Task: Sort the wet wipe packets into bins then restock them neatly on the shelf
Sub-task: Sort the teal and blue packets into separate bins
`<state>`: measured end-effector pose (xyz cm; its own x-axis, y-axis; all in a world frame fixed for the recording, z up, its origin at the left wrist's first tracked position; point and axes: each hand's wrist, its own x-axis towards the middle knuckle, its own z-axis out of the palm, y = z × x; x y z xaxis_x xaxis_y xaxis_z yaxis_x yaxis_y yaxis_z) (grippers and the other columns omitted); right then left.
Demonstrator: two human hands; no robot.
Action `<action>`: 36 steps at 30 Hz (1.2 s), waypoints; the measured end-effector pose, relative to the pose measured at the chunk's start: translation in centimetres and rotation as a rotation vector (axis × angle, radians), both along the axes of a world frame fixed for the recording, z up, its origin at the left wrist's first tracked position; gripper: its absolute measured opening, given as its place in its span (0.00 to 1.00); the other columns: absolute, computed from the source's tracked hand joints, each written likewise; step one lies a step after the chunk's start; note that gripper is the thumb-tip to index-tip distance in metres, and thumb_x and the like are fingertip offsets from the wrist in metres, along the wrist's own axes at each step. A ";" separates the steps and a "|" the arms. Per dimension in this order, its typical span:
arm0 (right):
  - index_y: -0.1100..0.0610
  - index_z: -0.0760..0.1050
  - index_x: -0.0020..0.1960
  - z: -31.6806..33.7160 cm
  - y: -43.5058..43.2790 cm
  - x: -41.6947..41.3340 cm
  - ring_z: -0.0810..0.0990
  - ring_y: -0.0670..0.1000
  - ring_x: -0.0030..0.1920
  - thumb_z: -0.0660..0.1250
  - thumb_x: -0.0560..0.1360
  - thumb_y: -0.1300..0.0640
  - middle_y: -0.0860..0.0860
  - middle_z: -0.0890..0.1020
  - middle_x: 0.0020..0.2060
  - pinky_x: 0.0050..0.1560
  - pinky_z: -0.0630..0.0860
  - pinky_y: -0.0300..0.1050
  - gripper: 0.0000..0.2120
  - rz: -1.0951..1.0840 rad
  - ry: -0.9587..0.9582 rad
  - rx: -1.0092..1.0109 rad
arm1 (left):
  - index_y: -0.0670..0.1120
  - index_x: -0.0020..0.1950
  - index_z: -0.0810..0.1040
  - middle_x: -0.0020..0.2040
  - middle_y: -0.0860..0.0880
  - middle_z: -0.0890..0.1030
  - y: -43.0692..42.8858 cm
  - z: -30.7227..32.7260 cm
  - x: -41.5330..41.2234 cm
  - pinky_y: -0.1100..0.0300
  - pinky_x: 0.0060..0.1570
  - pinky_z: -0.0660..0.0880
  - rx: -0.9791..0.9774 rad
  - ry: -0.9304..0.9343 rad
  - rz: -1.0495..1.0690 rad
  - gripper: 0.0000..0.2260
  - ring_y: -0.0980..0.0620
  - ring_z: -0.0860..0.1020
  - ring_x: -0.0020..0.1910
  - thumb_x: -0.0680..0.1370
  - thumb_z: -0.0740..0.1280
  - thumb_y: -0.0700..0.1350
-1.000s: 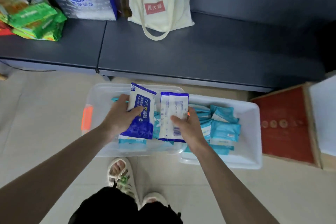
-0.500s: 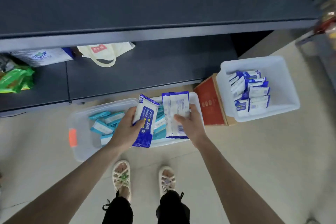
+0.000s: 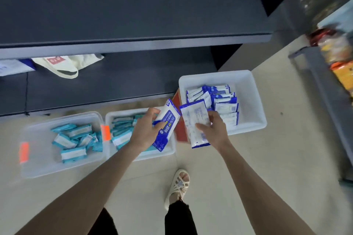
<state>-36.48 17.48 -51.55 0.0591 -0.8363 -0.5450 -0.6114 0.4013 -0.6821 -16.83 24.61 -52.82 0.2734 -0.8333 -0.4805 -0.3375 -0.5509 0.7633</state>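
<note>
Wet wipe packet (image 3: pixel 168 123), blue | gripped in left hand (image 3: pixel 146 131) over teal-packet bin (image 3: pixel 142 156) | second packet (image 3: pixel 194 123) pinched in right hand (image 3: pixel 214 129) just beside blue-packet bin (image 3: pixel 252 89) | risk: wrong-bin drop, slip from loose pinch onto floor (image 3: pixel 267 158)

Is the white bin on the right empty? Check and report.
No, the white bin holds a heap of blue-and-white wipe packets.

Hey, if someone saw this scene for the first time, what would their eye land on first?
Dead centre, the left hand grips a blue-printed wet wipe packet and the right hand a white blue-edged packet. At right, a white plastic bin holds similar blue packets; at left, a clear plastic bin and a white tub hold teal packets.
</note>
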 end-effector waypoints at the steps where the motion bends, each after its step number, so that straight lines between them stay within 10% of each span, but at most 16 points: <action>1: 0.63 0.69 0.58 -0.3 -1.1 -1.5 0.76 0.44 0.39 0.70 0.73 0.67 0.51 0.77 0.46 0.33 0.70 0.28 0.16 0.020 0.024 -0.010 | 0.42 0.58 0.72 0.53 0.47 0.81 -1.0 -0.3 -1.8 0.51 0.49 0.76 -0.005 -0.015 -0.004 0.12 0.46 0.79 0.51 0.77 0.68 0.42; 14: 0.60 0.70 0.55 -7.6 -15.2 -12.6 0.76 0.56 0.44 0.68 0.73 0.65 0.51 0.77 0.41 0.41 0.69 0.41 0.12 0.194 0.223 -0.047 | 0.46 0.63 0.73 0.59 0.46 0.81 -15.0 -9.0 -13.3 0.53 0.55 0.73 0.088 -0.209 -0.189 0.14 0.43 0.78 0.56 0.78 0.66 0.46; 36: 0.52 0.67 0.71 -25.5 -30.7 -14.1 0.66 0.56 0.67 0.63 0.78 0.60 0.53 0.72 0.66 0.67 0.55 0.48 0.22 0.955 0.501 -0.239 | 0.48 0.68 0.71 0.66 0.47 0.71 -25.2 -24.5 -16.3 0.49 0.67 0.60 0.169 -0.621 -0.365 0.21 0.46 0.69 0.67 0.76 0.69 0.47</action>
